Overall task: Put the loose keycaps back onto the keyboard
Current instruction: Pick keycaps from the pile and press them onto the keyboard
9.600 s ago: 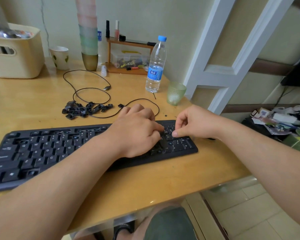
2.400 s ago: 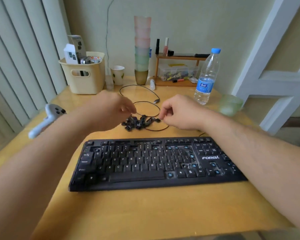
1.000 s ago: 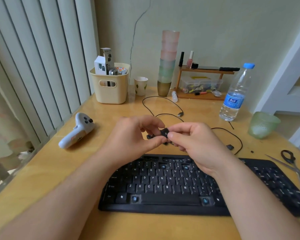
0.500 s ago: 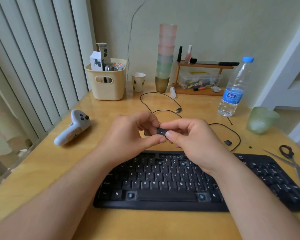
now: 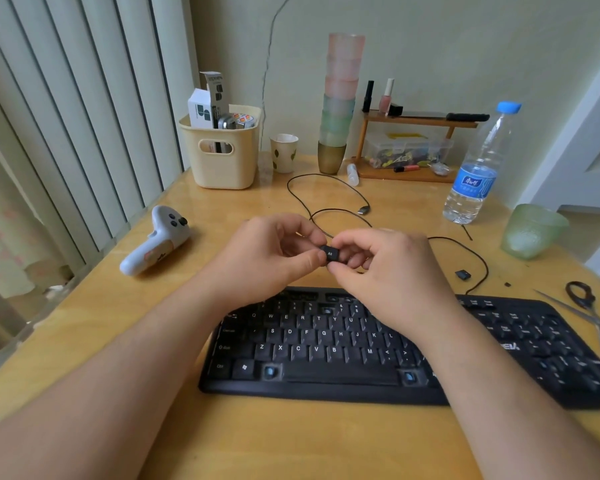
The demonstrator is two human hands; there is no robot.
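Now, white controller (image 5: 156, 242) lying on desk (image 5: 84, 341) at 9 o'clock. Left hand (image 5: 267, 258) and right hand (image 5: 392, 268) meet above keyboard (image 5: 326, 351), both pinching one black keycap (image 5: 330, 254), "Alt" legend facing up, fingers of both curled round it. Bottom row shows two bare blue sockets, 5 and 7 o'clock of spacebar. Scissors (image 5: 593, 317) at 3 o'clock, touching keyboard's far end.

A home desk in a lived-in room: a wooden table (image 5: 84, 341) against a painted wall, vertical blinds (image 5: 66, 116) on the left. Household clutter shows it: a stack of tumblers (image 5: 342, 98), nail polish (image 5: 386, 97) on a small shelf (image 5: 420, 124), a cream basket (image 5: 222, 157) of boxes, a paper cup (image 5: 284, 152), a water bottle (image 5: 478, 168), scissors (image 5: 589, 313), a game controller (image 5: 156, 240) and a keyboard (image 5: 326, 355).
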